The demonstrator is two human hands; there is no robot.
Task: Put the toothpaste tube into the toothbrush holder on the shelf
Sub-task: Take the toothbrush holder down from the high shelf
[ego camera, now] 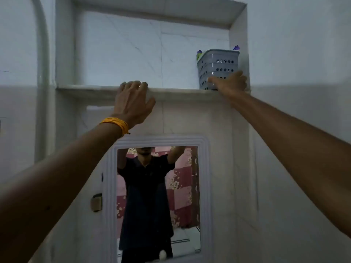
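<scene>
A grey perforated plastic toothbrush holder [218, 65] stands at the right end of a high marble shelf [91, 90] set in a wall niche. Purple and green tips show at its top corners. My right hand [230, 82] reaches up and touches the holder's lower front, fingers against its wall. My left hand [133, 102], with a yellow thread band on the wrist, rests on the shelf's front edge near the middle, fingers curled over the lip. No toothpaste tube is visible.
A white-framed mirror [112, 186] hangs on the tiled wall below the shelf and reflects a person in a dark shirt with arms raised. A white pipe [42, 54] runs up the left wall. The niche's right wall stands close beside the holder.
</scene>
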